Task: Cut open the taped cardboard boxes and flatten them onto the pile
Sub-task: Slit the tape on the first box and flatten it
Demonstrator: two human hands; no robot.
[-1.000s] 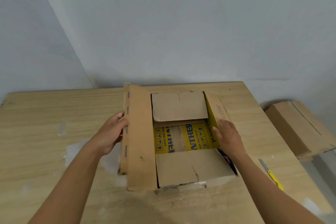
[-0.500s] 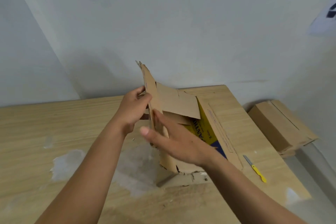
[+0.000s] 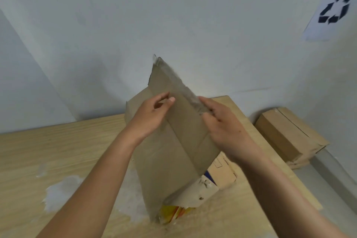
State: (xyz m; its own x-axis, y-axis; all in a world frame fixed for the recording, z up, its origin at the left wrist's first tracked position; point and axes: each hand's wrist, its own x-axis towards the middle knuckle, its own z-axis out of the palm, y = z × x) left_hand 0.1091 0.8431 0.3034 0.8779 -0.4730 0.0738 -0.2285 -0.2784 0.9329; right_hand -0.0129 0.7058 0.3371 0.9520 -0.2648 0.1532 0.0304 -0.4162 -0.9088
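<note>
Cut-open box [image 3: 173, 152] stands tilted at frame centre on table [image 3: 48, 150], half collapsed; left hand [image 3: 150, 118] pinches panel, right hand [image 3: 224, 129] grips its upper edge. Flattening unfinished, box not yet on pile [image 3: 289, 137] at right

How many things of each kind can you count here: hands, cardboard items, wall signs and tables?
Hands: 2, left hand and right hand
Cardboard items: 2, held box and pile
Wall signs: 1, recycling sign
Tables: 1, table
Total: 6
</note>
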